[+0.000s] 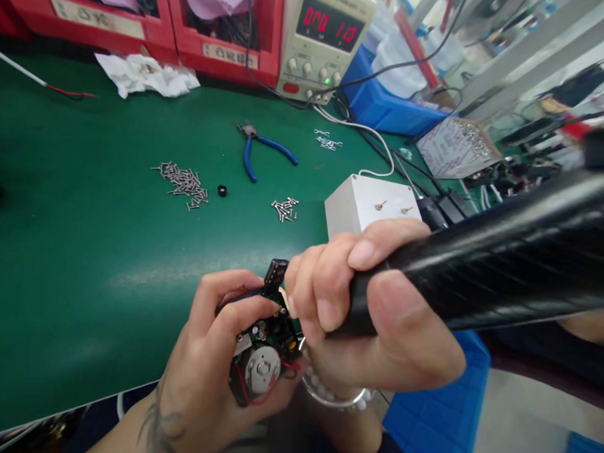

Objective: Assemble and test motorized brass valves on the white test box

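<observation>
Firmly, my left hand (201, 352) grips the motor unit (262, 369); my right hand (397, 347) wraps the black tool (485, 261), best kept straight.

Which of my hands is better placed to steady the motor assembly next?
Likely your left hand: it grips the motor assembly, while your right hand is closed around the black cylindrical tool.

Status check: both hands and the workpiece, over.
Left-hand grip closed around motor assembly. Right-hand grip wrapped around black cylindrical tool. Right fingers block view of tool's assembly-side end.
</observation>
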The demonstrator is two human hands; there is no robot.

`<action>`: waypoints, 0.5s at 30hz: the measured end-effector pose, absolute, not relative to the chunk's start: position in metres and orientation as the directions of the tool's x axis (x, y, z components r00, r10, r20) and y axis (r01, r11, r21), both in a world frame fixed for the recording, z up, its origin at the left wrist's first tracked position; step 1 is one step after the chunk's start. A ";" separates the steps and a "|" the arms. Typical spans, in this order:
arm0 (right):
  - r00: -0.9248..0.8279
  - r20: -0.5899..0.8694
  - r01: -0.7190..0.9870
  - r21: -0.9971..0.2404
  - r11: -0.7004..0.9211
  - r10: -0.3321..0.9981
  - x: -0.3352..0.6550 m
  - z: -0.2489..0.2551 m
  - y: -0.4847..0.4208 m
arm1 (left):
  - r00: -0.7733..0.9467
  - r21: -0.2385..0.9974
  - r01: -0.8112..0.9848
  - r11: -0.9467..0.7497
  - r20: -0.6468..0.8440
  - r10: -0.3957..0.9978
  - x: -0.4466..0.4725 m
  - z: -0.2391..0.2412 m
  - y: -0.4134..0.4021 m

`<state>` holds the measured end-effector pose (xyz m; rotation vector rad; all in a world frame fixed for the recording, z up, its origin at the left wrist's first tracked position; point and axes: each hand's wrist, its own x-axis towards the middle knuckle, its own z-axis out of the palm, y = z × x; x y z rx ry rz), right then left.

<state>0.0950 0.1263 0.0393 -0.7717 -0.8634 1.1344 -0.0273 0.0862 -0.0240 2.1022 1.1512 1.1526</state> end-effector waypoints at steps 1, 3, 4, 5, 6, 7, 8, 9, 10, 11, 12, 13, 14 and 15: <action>0.155 0.172 -0.446 -0.867 0.224 0.973 0.097 0.041 0.127 | 0.302 0.704 0.453 -0.547 0.456 0.837 -0.028 -0.024 0.086; 0.125 0.147 -0.451 -0.873 0.188 0.981 0.103 0.046 0.128 | 0.303 0.691 0.465 -0.554 0.464 0.832 -0.028 -0.025 0.085; 0.131 0.138 -0.441 -0.879 0.182 0.982 0.107 0.049 0.129 | 0.293 0.692 0.469 -0.549 0.465 0.836 -0.029 -0.025 0.085; 0.145 0.130 -0.425 -0.887 0.181 0.981 0.110 0.051 0.130 | 0.287 0.691 0.474 -0.545 0.464 0.838 -0.029 -0.024 0.085; 0.156 0.124 -0.410 -0.894 0.178 0.980 0.113 0.053 0.132 | 0.293 0.683 0.480 -0.550 0.467 0.835 -0.029 -0.024 0.085; 0.166 0.120 -0.403 -0.898 0.178 0.979 0.114 0.054 0.134 | 0.304 0.668 0.484 -0.565 0.477 0.824 -0.028 -0.024 0.086; 0.170 0.117 -0.409 -0.895 0.178 0.978 0.115 0.054 0.135 | 0.323 0.648 0.486 -0.586 0.490 0.810 -0.028 -0.023 0.086; 0.167 0.110 -0.425 -0.889 0.172 0.980 0.114 0.053 0.137 | 0.338 0.628 0.490 -0.604 0.502 0.796 -0.027 -0.022 0.087; 0.162 0.097 -0.445 -0.881 0.161 0.982 0.113 0.052 0.138 | 0.350 0.609 0.496 -0.618 0.511 0.785 -0.026 -0.022 0.087; 0.148 0.080 -0.465 -0.874 0.140 0.986 0.111 0.050 0.139 | 0.358 0.593 0.506 -0.626 0.515 0.778 -0.026 -0.021 0.088; 0.129 0.062 -0.485 -0.867 0.117 0.990 0.109 0.048 0.140 | 0.364 0.580 0.517 -0.629 0.516 0.775 -0.025 -0.021 0.088; 0.108 0.044 -0.500 -0.861 0.093 0.993 0.108 0.046 0.140 | 0.372 0.569 0.527 -0.631 0.513 0.773 -0.024 -0.020 0.088; 0.085 0.030 -0.506 -0.860 0.069 0.996 0.106 0.045 0.141 | 0.380 0.561 0.532 -0.634 0.511 0.771 -0.024 -0.020 0.087; 0.067 0.020 -0.504 -0.862 0.051 0.998 0.106 0.044 0.141 | 0.383 0.558 0.533 -0.636 0.511 0.770 -0.024 -0.020 0.087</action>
